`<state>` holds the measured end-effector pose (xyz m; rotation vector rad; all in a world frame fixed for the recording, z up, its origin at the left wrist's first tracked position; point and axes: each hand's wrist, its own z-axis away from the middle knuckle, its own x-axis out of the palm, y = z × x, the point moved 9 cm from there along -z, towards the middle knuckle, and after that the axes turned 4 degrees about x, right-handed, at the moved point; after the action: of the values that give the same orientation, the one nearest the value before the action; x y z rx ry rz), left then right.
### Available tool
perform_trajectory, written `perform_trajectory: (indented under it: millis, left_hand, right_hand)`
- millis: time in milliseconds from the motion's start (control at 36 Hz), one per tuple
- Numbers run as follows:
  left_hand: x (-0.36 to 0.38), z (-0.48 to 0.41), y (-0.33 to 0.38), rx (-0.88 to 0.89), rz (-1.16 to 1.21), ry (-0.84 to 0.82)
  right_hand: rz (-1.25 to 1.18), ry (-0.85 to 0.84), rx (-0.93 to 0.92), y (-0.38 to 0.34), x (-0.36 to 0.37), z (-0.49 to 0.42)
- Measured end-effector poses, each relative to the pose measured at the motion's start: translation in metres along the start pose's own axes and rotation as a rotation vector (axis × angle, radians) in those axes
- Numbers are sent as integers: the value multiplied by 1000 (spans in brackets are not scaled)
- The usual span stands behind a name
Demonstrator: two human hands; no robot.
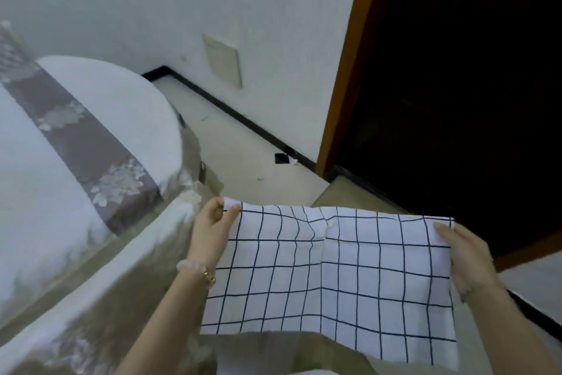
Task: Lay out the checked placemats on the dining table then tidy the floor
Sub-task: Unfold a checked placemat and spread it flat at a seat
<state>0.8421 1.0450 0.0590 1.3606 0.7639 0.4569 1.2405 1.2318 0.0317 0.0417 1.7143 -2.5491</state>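
Observation:
A white placemat (331, 277) with a black grid hangs spread out between my two hands, low and right of centre. My left hand (213, 228) pinches its top left corner, with a beaded bracelet on that wrist. My right hand (465, 256) grips its top right edge. The mat shows a crease down its middle. The dining table (60, 192) lies to the left, covered in a white cloth with a grey floral runner across it. The mat is held in the air beside the table, not on it.
A chair with a beige cover (146, 271) stands between me and the table. Pale floor (243, 155) runs along a white wall with a black skirting board; small scraps (284, 159) lie near the dark doorway (456, 86) on the right.

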Motion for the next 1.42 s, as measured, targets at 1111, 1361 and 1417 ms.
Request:
perform_trajectory:
  millis: [1111,1361,1417]
  left_hand:
    - [-434,-64,8,-109,8,1070]
    - [-504,-43,-79,-367,-10,1105]
    - [-509,-38,-102,-456,-18,1097]
  right_hand:
    - [221,-1025,-292,-157,649,-27]
    - [497,-1133,-257,-64,752,2]
    - [551,-1119,-218,-47,763,12]
